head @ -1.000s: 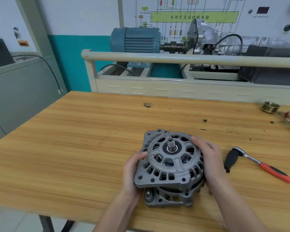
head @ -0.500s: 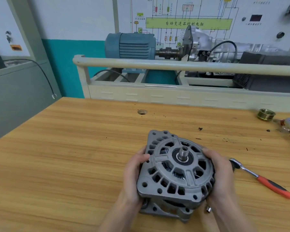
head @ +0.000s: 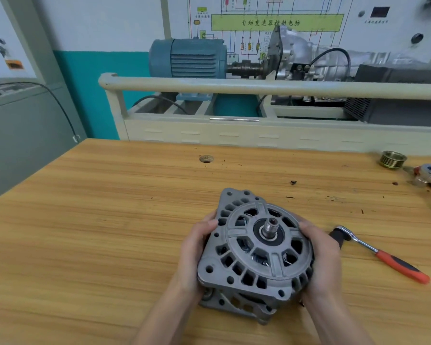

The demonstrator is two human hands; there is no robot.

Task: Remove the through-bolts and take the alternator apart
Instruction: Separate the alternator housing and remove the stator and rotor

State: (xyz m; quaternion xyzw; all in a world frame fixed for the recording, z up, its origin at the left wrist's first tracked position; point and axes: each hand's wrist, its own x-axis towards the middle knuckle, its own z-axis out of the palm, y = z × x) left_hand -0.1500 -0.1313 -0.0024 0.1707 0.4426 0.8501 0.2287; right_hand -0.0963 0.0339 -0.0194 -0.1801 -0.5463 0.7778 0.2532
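Gripped on either side by the left hand (head: 197, 247) and right hand (head: 320, 257), the alternator (head: 255, 252) has tilted further up off the tabletop (head: 85, 232) over the last second, probably for pulling its halves apart.

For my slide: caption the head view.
Both hands, left and right, grip the alternator on the bench; ratchet beside.

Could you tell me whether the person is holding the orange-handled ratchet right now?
No, the ratchet lies on the table while the left hand and right hand both hold the alternator.
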